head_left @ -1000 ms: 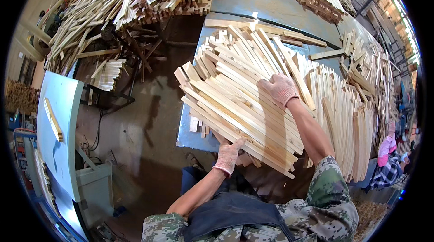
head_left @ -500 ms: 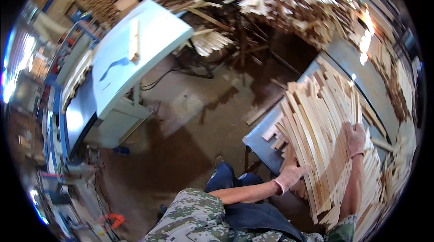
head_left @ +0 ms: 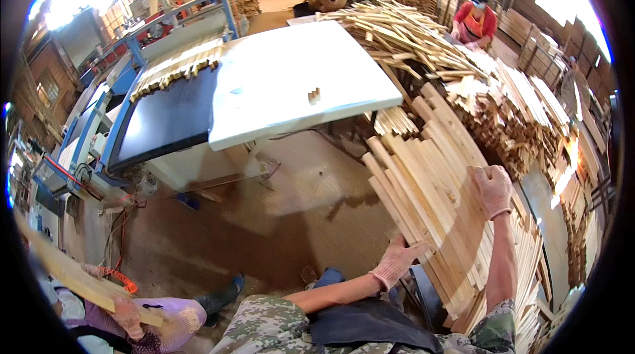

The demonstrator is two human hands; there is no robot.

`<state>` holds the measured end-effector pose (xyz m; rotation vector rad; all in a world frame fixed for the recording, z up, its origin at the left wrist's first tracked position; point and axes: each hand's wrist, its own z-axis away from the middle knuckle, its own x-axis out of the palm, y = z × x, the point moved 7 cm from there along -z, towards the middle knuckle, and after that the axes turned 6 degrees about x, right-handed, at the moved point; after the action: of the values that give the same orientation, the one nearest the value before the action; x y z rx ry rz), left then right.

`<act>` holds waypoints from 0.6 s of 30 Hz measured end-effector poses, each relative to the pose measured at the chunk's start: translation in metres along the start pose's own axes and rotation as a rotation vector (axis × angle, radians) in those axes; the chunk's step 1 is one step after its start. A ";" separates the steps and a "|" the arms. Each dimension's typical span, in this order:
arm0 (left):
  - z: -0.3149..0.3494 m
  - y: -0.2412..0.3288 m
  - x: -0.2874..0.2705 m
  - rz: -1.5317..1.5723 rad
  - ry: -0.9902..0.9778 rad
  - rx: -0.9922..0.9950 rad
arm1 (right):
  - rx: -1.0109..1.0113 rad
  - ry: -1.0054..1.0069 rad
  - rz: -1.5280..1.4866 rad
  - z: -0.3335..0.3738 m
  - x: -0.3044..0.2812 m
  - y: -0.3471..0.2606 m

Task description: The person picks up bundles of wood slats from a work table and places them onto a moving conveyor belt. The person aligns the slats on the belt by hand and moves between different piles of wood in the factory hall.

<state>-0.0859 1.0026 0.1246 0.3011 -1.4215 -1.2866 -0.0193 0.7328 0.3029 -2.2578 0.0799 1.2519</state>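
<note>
Wood strips (head_left: 436,202): one bundle, lying between both hands, long axis running away and leftward. Left hand (head_left: 401,263): nearer, clamped on the left edge, thumb on top. Right hand (head_left: 493,191): farther out, curled tight on the right side. White worktop (head_left: 284,69): stood beyond, leftward.

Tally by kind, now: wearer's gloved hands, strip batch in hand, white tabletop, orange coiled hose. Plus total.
Gloved hands (left hand, right hand): 2
Batch of wooden strips: 1
White tabletop: 1
Orange coiled hose: 1
Total: 5
</note>
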 end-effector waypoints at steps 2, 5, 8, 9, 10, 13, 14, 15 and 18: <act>0.003 0.033 -0.042 0.035 0.064 0.000 | -0.033 -0.029 0.021 -0.010 0.036 -0.050; 0.005 0.067 -0.103 -0.040 0.158 0.167 | -0.083 -0.078 -0.002 -0.016 0.083 -0.120; 0.006 0.093 -0.137 0.012 0.218 0.150 | -0.107 -0.160 -0.051 -0.025 0.128 -0.165; 0.003 0.091 -0.149 0.035 0.254 0.170 | -0.119 -0.202 -0.071 -0.028 0.147 -0.174; -0.002 0.083 -0.164 -0.032 0.304 0.182 | -0.137 -0.229 -0.093 -0.031 0.159 -0.186; -0.008 0.100 -0.160 -0.026 0.300 0.189 | -0.169 -0.239 -0.096 -0.047 0.180 -0.181; -0.008 0.103 -0.162 -0.018 0.313 0.177 | -0.138 -0.271 -0.076 -0.054 0.190 -0.174; -0.012 0.105 -0.160 -0.007 0.317 0.168 | -0.147 -0.274 -0.078 -0.058 0.192 -0.177; -0.027 0.103 -0.157 0.023 0.318 0.185 | -0.188 -0.262 -0.081 -0.071 0.201 -0.179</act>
<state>0.0354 1.1479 0.1166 0.5855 -1.2666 -1.0367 0.2032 0.8913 0.2494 -2.2027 -0.2330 1.5540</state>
